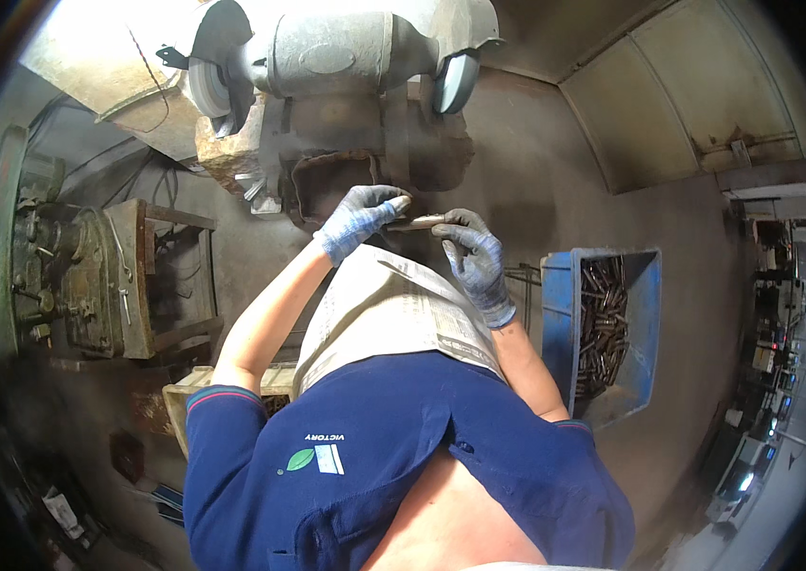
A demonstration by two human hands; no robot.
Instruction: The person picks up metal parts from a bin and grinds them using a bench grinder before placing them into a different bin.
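A short, pale metal rod [416, 224] lies level between my two gloved hands, above the light apron over my lap. My left hand [361, 219], in a grey-and-blue glove, is closed at the rod's left end. Its thumb points to the right, and the fingers partly hide that end. My right hand [477, 262], gloved likewise, pinches the rod's right end between thumb and fingertips, with its other fingers curled. Just beyond the hands stands a grey bench grinder [331, 57], with a left wheel [209, 88] and a right wheel [457, 84].
To my right, a blue bin [561, 328] holds many dark metal pieces [603, 324]. A cream crate [184, 404] stands by my left elbow. Farther left is a greenish machine [69, 276] on a metal stand. Rusty housing [336, 176] sits below the grinder.
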